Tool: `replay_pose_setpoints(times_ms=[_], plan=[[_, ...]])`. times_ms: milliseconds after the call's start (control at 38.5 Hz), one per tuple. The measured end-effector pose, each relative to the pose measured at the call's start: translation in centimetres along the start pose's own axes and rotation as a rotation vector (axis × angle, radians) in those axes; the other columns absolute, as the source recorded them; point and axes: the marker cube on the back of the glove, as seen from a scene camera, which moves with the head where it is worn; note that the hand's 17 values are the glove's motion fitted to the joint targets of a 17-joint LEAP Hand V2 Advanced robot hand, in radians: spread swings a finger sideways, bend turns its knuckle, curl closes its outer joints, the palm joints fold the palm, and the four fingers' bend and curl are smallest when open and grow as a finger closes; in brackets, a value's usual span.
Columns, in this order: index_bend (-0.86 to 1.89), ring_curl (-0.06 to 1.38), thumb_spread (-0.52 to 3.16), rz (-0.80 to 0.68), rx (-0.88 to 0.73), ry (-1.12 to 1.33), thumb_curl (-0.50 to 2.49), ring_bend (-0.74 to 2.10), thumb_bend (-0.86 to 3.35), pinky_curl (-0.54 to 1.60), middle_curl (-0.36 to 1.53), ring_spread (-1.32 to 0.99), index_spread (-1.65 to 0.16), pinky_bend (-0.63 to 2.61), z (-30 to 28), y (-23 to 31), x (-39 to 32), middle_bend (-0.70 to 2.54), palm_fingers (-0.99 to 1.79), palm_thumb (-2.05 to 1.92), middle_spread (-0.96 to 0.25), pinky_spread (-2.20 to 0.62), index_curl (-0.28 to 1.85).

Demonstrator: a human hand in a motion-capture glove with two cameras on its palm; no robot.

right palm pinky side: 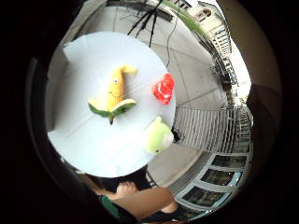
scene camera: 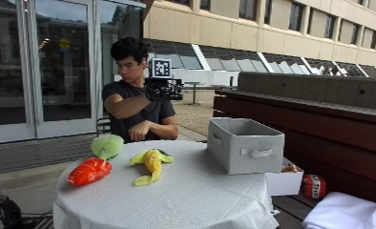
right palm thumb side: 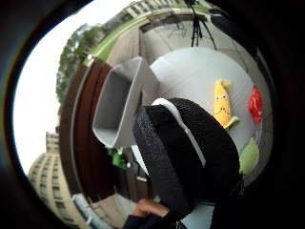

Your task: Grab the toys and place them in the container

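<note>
I see my gloved right hand (scene camera: 157,89) raised above the desk (scene camera: 175,200), its fingers' state unclear, while the corn plush (scene camera: 150,164), red toy (scene camera: 89,171) and green toy (scene camera: 107,145) lie at nine o'clock from the grey container (scene camera: 245,145).

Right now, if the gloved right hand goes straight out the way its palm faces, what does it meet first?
Probably the yellow corn plush, which sits nearest the middle of the little finger side palm view, on the white tablecloth. The gloved right hand is raised well above the table, so depth is uncertain; nothing shows in between.
</note>
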Motion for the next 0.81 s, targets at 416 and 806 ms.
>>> replay_pose_setpoints(times_ms=[416,806], plan=[[0.2,0.07,1.17,-0.042,-0.013,-0.011,0.0,0.18,-0.06,0.2,0.17,-0.26,-0.22,0.42,-0.1,0.9,0.4,0.28,0.08,-0.1,-0.11,-0.11,0.19],[0.19,0.12,1.08,0.112,-0.05,0.026,0.03,0.19,-0.1,0.25,0.24,-0.29,-0.23,0.42,4.5,-0.5,3.7,0.27,0.03,-0.16,-0.11,-0.12,0.28]])
